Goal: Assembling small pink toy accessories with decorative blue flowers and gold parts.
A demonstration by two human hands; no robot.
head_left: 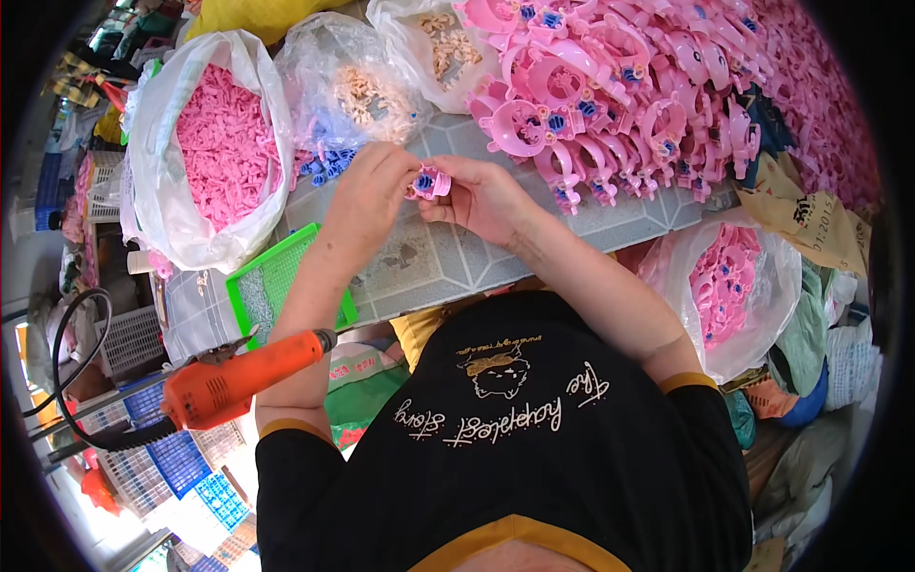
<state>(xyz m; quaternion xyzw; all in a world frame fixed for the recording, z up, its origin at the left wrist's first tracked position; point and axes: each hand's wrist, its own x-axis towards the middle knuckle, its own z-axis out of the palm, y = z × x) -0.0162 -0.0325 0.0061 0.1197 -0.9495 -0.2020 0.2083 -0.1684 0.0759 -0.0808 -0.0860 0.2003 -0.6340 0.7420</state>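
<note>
A small pink plastic part with a blue piece in it (435, 183) is held over the near half of the grey table, between my two hands. My right hand (488, 202) grips it from the right between thumb and fingers. The fingers of my left hand (370, 195) are closed in a pinch at its left edge; whether they also hold a tiny piece is hidden. Just behind my left hand lie loose blue pieces (329, 164), partly under a clear bag. A big heap of pink plastic parts (610, 105), several with blue pieces in them, covers the table at the right.
An open white bag of pink pieces (224, 143) stands at the left. Farther back are bags with cream-coloured pieces (367, 93). A green tray with small metal bits (276, 286) lies near the left forearm. An orange power tool (243, 378) hangs by that arm. Another bag (724, 286) holds pink parts.
</note>
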